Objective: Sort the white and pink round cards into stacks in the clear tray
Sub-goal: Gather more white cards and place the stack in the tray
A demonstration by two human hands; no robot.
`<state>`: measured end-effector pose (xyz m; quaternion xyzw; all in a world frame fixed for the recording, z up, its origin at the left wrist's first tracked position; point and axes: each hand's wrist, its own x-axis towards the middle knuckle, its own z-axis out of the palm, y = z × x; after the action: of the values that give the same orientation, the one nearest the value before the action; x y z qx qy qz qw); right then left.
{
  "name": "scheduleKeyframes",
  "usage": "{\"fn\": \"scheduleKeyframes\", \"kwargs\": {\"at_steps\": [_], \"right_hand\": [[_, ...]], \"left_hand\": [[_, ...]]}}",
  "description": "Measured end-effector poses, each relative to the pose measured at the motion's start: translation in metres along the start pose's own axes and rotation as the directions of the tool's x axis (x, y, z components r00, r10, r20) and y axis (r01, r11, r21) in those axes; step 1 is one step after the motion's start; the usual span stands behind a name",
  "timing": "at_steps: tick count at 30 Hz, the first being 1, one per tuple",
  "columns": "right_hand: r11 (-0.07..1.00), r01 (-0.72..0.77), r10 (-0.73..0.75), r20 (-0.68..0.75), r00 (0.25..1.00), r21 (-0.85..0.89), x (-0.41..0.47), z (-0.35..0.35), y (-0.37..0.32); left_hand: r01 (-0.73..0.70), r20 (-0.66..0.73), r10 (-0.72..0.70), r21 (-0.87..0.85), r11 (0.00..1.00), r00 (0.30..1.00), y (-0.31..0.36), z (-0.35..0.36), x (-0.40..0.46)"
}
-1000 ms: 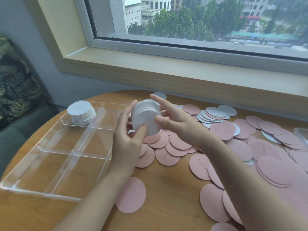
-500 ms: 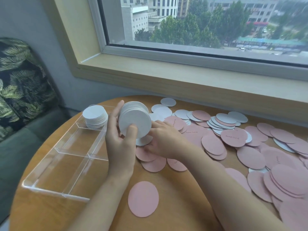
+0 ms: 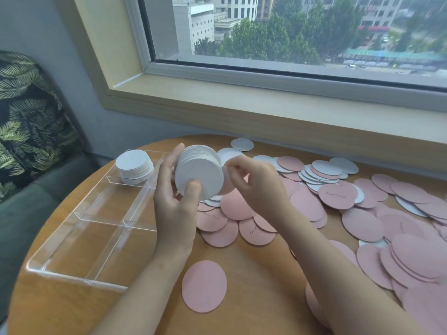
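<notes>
- The left hand (image 3: 175,204) holds a thick stack of white cards (image 3: 199,171) up in the air, on its edge, with the thumb on the front and the fingers behind.
- The right hand (image 3: 256,180) is at the right side of that stack, with its fingertips curled in and pinched together at the rim. I cannot tell if it holds a card.
- The clear tray (image 3: 72,267) sits on the left of the round wooden table (image 3: 261,274).
- A second white stack (image 3: 134,169) sits in the tray's far left box.
- Lots of loose pink cards (image 3: 362,223) and some loose white cards (image 3: 321,171) lie spread over the right side of the table.
- One single pink card (image 3: 204,286) lies alone near the front, between the arms.
</notes>
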<state>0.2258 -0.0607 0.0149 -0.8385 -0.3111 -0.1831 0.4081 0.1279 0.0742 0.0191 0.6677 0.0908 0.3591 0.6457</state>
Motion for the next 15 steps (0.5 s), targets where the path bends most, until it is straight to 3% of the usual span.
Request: {"fn": "scheduleKeyframes", "kwargs": {"at_steps": [3, 5, 12, 15], "right_hand": [[0.911, -0.222, 0.25, -0.036, 0.968, 0.348, 0.003, -0.015, -0.002], [0.831, -0.281, 0.315, 0.009, 0.949, 0.481, 0.005, -0.02, -0.004], [0.7, -0.27, 0.217, 0.164, 0.962, 0.661, 0.007, -0.026, -0.005], [0.707, -0.275, 0.172, 0.218, 0.961, 0.652, 0.008, -0.024, -0.005]], "left_hand": [[-0.003, 0.025, 0.002, 0.021, 1.0, 1.0, 0.0, 0.002, -0.002], [0.003, 0.049, -0.005, 0.036, 0.999, 0.999, -0.001, 0.005, -0.004], [-0.001, 0.094, -0.007, 0.093, 0.996, 0.996, -0.003, 0.008, -0.007], [0.007, 0.128, -0.016, 0.072, 0.997, 0.992, -0.003, 0.009, -0.008]]}}
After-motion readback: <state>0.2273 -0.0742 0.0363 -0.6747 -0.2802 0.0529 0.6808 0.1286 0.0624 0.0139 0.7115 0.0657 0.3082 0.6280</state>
